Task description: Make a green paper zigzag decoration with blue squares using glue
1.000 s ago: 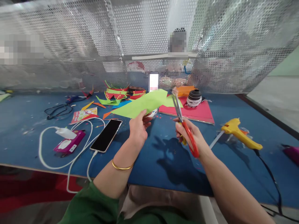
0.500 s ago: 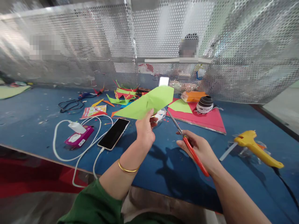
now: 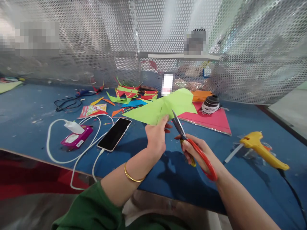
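Observation:
My left hand [image 3: 157, 135] pinches a light green sheet of paper [image 3: 153, 111] between thumb and fingers, holding it above the table. The sheet has a crease near my thumb and a pointed left end. In my right hand [image 3: 198, 150] is a pair of scissors [image 3: 203, 156] with red handles, my fingers wrapped round them. The blades point up and away, with their tips at the lower right edge of the paper. Whether the blades touch the paper I cannot tell.
On the blue table lie a phone [image 3: 115, 134] on a white cable, a purple power adapter [image 3: 78, 137], a pink board [image 3: 208, 119], a black roll with white cord [image 3: 210, 104] and a yellow glue gun [image 3: 263, 150]. Cut paper masks [image 3: 126, 92] sit behind, before a perforated metal screen [image 3: 96, 41].
The green paper and my left hand have shifted right, nearer the scissors. The scissors have turned and their handles have spread, with the blade tips now beside the paper's edge.

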Demonstrator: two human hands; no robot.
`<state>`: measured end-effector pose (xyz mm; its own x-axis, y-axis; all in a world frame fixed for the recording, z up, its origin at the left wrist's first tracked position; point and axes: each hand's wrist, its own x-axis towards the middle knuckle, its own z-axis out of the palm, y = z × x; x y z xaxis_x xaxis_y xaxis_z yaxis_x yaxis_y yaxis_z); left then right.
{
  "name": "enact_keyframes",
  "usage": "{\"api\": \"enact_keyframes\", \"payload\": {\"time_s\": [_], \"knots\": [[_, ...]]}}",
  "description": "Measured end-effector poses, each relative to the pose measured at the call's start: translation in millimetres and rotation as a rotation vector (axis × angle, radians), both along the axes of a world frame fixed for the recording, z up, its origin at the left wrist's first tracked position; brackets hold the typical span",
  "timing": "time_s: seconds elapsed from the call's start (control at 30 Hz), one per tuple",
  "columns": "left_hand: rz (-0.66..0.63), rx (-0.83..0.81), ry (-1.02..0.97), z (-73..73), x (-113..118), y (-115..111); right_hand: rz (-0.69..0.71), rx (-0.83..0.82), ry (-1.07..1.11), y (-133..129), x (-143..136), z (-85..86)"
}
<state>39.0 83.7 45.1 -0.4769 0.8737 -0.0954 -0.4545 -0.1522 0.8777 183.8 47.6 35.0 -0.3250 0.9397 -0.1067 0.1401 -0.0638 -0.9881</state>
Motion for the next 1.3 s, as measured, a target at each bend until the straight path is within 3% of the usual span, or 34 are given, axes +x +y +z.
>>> {"api": "enact_keyframes", "payload": {"time_s": [0.67, 0.97, 1.3], "knots": [[0.002, -0.078, -0.023, 0.7, 5.5, -2.6, -0.083, 0.040, 0.003, -2.1, -6.3, -8.7], [-0.006, -0.071, -0.023, 1.3, 6.3, -3.2, -0.039, 0.019, -0.030, 2.1, -3.6, -8.5], [-0.012, -0.090, 0.002, 1.0, 5.9, -2.6, -0.082, 0.030, -0.036, -1.5, -5.2, -4.1]]}}
